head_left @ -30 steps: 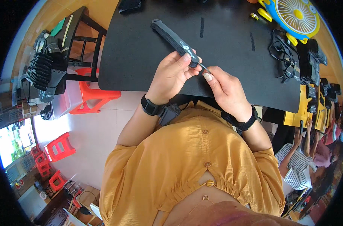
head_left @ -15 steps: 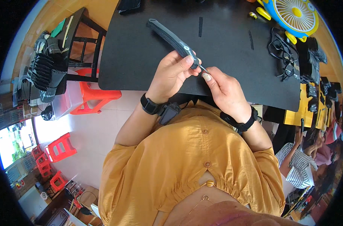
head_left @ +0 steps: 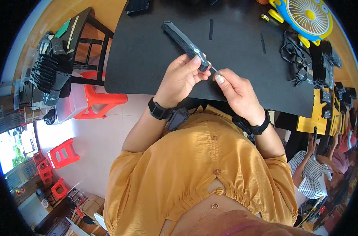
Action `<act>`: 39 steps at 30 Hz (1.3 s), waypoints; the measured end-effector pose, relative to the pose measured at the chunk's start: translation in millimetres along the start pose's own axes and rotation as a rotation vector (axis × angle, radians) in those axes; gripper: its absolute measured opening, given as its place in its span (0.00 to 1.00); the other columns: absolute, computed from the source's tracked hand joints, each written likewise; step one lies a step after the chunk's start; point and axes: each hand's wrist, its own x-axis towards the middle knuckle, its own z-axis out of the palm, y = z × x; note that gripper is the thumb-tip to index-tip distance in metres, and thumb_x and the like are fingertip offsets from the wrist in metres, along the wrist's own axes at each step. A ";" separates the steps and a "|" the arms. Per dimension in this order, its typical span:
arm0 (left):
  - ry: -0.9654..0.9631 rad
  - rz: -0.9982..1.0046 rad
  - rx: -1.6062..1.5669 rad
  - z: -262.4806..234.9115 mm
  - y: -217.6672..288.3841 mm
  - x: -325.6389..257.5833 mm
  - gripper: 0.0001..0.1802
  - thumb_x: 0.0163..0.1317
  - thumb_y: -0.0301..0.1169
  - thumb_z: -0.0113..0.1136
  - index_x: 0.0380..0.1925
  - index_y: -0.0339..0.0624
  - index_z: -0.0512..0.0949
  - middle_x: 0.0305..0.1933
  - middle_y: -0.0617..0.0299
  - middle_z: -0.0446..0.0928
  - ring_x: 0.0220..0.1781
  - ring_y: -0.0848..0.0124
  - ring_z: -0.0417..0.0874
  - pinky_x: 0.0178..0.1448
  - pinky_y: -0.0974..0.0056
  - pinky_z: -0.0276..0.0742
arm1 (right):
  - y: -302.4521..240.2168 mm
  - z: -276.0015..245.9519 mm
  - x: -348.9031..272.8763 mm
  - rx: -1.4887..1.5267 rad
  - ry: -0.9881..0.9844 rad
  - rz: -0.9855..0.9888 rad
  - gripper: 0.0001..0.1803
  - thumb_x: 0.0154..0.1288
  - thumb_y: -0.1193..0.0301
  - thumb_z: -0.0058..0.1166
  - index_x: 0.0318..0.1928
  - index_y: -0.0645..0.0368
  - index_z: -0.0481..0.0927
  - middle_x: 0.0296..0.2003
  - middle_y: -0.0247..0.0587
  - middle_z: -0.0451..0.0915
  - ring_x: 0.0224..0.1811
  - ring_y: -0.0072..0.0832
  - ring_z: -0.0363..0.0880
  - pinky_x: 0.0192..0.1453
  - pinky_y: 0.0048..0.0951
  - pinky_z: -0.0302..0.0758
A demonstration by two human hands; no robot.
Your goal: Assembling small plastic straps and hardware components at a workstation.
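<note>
Tilted slightly further upward since before, the long black strap (head_left: pixel 184 40) is pinched in the left hand (head_left: pixel 181 77) while right-hand fingers (head_left: pixel 221 78) apparently pinch its thin metal pin (head_left: pixel 215 70), needing careful alignment next.

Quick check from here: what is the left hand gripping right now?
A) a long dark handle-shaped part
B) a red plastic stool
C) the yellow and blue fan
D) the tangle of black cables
A: the left hand is wrapped around the near end of the long dark part, while the right hand pinches the thin metal piece at its tip.
</note>
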 end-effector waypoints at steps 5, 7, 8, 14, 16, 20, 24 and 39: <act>0.001 0.000 -0.022 -0.7 0.5 0.8 0.15 0.75 0.35 0.51 0.52 0.35 0.73 0.45 0.54 0.79 0.43 0.69 0.80 0.52 0.63 0.77 | 3.4 4.8 1.3 -0.048 0.032 -0.108 0.08 0.75 0.67 0.48 0.44 0.56 0.77 0.30 0.50 0.78 0.32 0.49 0.80 0.35 0.40 0.75; -0.002 0.001 -0.027 -0.4 0.6 0.9 0.15 0.75 0.35 0.51 0.53 0.35 0.73 0.45 0.53 0.79 0.43 0.69 0.80 0.52 0.63 0.78 | 3.5 4.6 1.3 -0.047 0.019 -0.085 0.08 0.74 0.67 0.48 0.44 0.56 0.77 0.30 0.50 0.78 0.33 0.50 0.80 0.35 0.41 0.75; -0.001 0.001 -0.031 0.0 0.7 0.8 0.15 0.75 0.34 0.50 0.53 0.35 0.73 0.46 0.53 0.78 0.43 0.69 0.80 0.52 0.63 0.78 | 5.1 4.9 1.0 -0.050 0.024 -0.109 0.08 0.74 0.67 0.48 0.44 0.56 0.77 0.31 0.50 0.78 0.33 0.50 0.80 0.35 0.41 0.75; -0.008 0.004 -0.024 0.1 0.7 0.4 0.15 0.75 0.34 0.50 0.53 0.34 0.73 0.46 0.53 0.78 0.43 0.70 0.80 0.52 0.63 0.78 | 5.0 3.8 0.3 -0.056 0.027 -0.130 0.08 0.75 0.67 0.48 0.45 0.56 0.77 0.32 0.51 0.78 0.33 0.51 0.80 0.35 0.42 0.75; -0.012 0.000 -0.032 -0.7 0.1 0.7 0.15 0.75 0.34 0.50 0.53 0.34 0.73 0.46 0.53 0.78 0.43 0.69 0.80 0.52 0.63 0.78 | 6.1 3.9 0.1 -0.057 0.032 -0.145 0.08 0.75 0.67 0.48 0.45 0.56 0.77 0.32 0.51 0.78 0.33 0.51 0.79 0.35 0.42 0.75; -0.001 -0.003 -0.012 -1.7 -0.9 0.8 0.15 0.75 0.34 0.51 0.52 0.35 0.73 0.46 0.54 0.79 0.43 0.69 0.80 0.52 0.63 0.78 | 6.7 4.1 -0.5 -0.053 0.032 -0.132 0.08 0.74 0.67 0.48 0.45 0.57 0.77 0.32 0.51 0.78 0.34 0.52 0.79 0.35 0.43 0.75; -0.004 0.000 -0.004 0.0 0.6 -0.2 0.14 0.75 0.34 0.51 0.52 0.35 0.73 0.46 0.54 0.79 0.43 0.69 0.81 0.52 0.63 0.78 | 2.1 3.2 -0.4 -0.065 0.028 -0.130 0.08 0.74 0.67 0.48 0.45 0.57 0.76 0.33 0.52 0.78 0.34 0.53 0.80 0.36 0.44 0.75; -0.005 -0.004 -0.033 -0.8 -0.4 0.0 0.15 0.75 0.34 0.50 0.54 0.35 0.73 0.46 0.54 0.80 0.43 0.69 0.81 0.51 0.63 0.78 | 5.6 3.0 -0.9 -0.074 0.028 -0.132 0.08 0.75 0.67 0.47 0.45 0.56 0.77 0.31 0.50 0.78 0.34 0.51 0.81 0.36 0.44 0.75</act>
